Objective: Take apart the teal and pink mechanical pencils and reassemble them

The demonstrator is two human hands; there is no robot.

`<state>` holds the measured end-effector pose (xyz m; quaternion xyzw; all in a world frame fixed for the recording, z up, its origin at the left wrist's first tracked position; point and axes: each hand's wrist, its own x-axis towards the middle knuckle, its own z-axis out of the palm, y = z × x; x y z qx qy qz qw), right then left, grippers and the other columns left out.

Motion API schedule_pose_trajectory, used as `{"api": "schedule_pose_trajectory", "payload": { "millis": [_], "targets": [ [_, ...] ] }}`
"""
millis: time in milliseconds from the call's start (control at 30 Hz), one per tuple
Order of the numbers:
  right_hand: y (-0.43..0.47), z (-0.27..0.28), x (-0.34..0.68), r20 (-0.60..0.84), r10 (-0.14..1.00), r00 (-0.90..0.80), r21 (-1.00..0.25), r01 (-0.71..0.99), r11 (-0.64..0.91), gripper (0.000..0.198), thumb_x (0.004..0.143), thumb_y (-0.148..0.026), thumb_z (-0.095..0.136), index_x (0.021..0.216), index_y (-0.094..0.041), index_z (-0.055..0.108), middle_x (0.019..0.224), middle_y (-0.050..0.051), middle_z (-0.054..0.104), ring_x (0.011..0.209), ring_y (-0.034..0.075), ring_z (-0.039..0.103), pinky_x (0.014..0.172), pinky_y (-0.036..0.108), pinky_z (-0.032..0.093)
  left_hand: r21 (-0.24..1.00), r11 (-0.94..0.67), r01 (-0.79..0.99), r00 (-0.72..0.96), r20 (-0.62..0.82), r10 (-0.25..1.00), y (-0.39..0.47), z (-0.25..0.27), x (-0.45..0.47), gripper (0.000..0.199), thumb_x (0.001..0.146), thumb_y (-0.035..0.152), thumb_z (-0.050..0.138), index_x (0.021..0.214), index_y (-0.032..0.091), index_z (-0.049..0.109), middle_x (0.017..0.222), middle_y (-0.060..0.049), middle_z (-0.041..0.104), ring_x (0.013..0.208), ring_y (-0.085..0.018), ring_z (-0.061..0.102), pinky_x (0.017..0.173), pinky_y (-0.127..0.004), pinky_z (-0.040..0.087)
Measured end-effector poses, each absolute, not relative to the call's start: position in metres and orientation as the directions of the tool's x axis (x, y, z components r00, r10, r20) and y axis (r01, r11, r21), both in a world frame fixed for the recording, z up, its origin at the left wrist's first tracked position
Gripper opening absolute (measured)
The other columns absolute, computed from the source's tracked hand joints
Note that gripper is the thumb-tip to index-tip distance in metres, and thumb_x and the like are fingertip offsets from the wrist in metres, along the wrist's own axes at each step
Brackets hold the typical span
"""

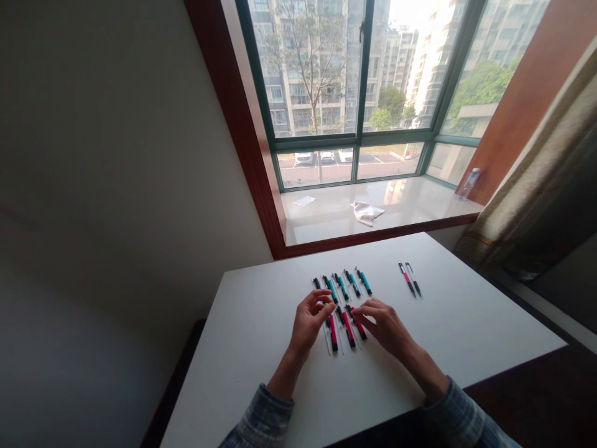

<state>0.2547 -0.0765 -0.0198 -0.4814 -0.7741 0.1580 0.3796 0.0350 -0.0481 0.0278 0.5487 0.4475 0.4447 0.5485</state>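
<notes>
My left hand (pixel 308 318) is over the left part of two rows of pen parts, fingers curled and thumb tip close to the fingertips. Anything between them is too small to make out. My right hand (pixel 383 322) reaches in from the right, thumb and index finger closed near the top of a pink pen barrel (pixel 360 328). What they grip there is hidden. More pink and black barrels (pixel 347 330) lie nearby with thin refills and small black pieces. Behind them is a row of blue and black barrels (pixel 342 287), with similar small parts beside them.
Two whole-looking pens, one pink and black (pixel 407 279) and one dark (pixel 413 279), lie to the right on the white table (pixel 466 323). Beyond stands a window sill (pixel 321 227) with a crumpled cloth (pixel 367 213) and a clear bottle (pixel 469 184). A curtain (pixel 522 168) hangs at right.
</notes>
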Motion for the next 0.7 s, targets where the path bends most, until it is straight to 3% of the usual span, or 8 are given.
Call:
{"api": "schedule_pose_trajectory", "payload": {
  "millis": [133, 267, 433, 700],
  "targets": [
    [-0.06, -0.014, 0.301, 0.445, 0.895, 0.013, -0.604, 0.742, 0.29, 0.029, 0.1, -0.041, 0.055, 0.099, -0.021, 0.076, 0.091, 0.008, 0.075, 0.079, 0.023, 0.067, 0.075, 0.035, 0.053, 1.0, 0.004, 0.019, 0.195, -0.008, 0.981, -0.049, 0.03, 0.035, 0.032, 0.083, 0.038, 0.074, 0.109, 0.02, 0.071, 0.094, -0.004, 0.066, 0.08, -0.017, 0.064, 0.074, -0.03, 0.053],
    [-0.047, -0.012, 0.362, 0.395, 0.856, 0.334, -0.531, 0.843, -0.084, 0.037, 0.096, -0.051, 0.053, 0.093, -0.02, 0.074, 0.079, 0.006, 0.073, 0.067, 0.022, 0.065, 0.066, 0.032, 0.046, 1.0, 0.01, 0.021, 0.182, -0.014, 0.983, -0.048, 0.03, 0.036, 0.031, 0.082, 0.04, 0.074, 0.106, 0.019, 0.071, 0.093, -0.004, 0.066, 0.077, -0.017, 0.062, 0.072, -0.03, 0.052],
    [-0.048, -0.027, 0.4, 0.31, 0.865, 0.394, -0.397, 0.881, -0.259, 0.041, 0.092, -0.058, 0.053, 0.079, -0.023, 0.07, 0.077, 0.005, 0.07, 0.064, 0.021, 0.061, 0.059, 0.03, 0.036, 1.0, 0.006, 0.009, 0.167, -0.007, 0.986, -0.044, 0.026, 0.035, 0.031, 0.082, 0.04, 0.073, 0.105, 0.019, 0.072, 0.09, -0.003, 0.066, 0.071, -0.015, 0.059, 0.069, -0.029, 0.05],
    [-0.048, -0.047, 0.419, 0.153, 0.869, 0.47, -0.469, 0.809, -0.354, 0.031, 0.087, -0.053, 0.06, 0.085, -0.024, 0.071, 0.075, 0.002, 0.07, 0.066, 0.021, 0.062, 0.06, 0.029, 0.037, 1.0, -0.001, 0.016, 0.175, -0.002, 0.985, -0.04, 0.021, 0.036, 0.03, 0.084, 0.041, 0.072, 0.104, 0.019, 0.073, 0.093, -0.004, 0.067, 0.073, -0.015, 0.057, 0.071, -0.027, 0.049]
  ]
}}
